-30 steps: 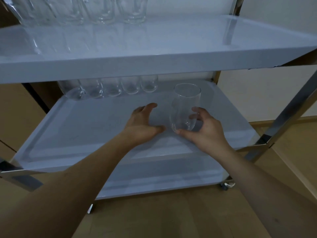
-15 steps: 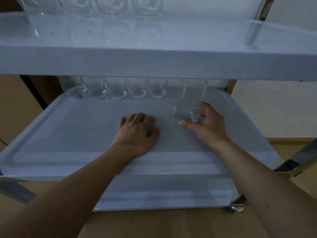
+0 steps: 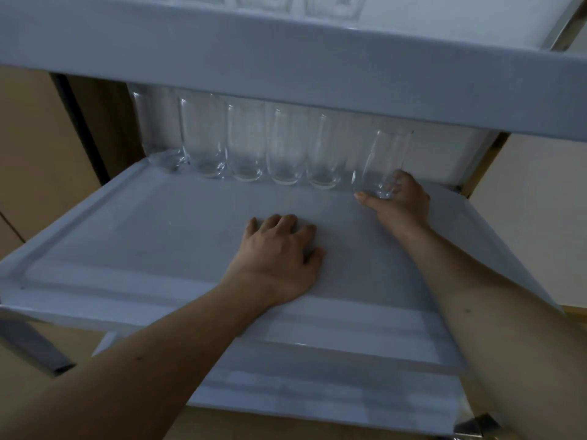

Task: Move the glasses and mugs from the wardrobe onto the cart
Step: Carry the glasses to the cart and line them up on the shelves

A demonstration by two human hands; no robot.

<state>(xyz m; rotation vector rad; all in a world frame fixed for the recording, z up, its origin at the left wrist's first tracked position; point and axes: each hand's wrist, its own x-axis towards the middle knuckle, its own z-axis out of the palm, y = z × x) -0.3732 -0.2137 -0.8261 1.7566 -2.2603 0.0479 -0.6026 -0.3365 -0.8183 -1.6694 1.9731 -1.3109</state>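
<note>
My right hand (image 3: pixel 398 201) grips the base of a clear tall glass (image 3: pixel 382 160) at the back right of the cart's middle shelf (image 3: pixel 127 236). The glass stands at the right end of a row of several clear glasses (image 3: pixel 244 144) along the shelf's back edge. My left hand (image 3: pixel 279 252) rests palm down on the middle of the shelf, fingers spread and holding nothing. Bases of more glasses (image 3: pixel 333 4) show on the top shelf (image 3: pixel 286 65), whose front edge hides the rims of the row below.
A lower cart shelf (image 3: pixel 317 385) lies beneath. A metal frame post (image 3: pixel 35 347) stands at the front left and a caster (image 3: pixel 476 423) at the bottom right. Wooden floor and a pale wall surround the cart.
My right hand has carried the glass back and to the right, to the end of the row. My left hand has stayed flat on the shelf. The camera has dipped lower.
</note>
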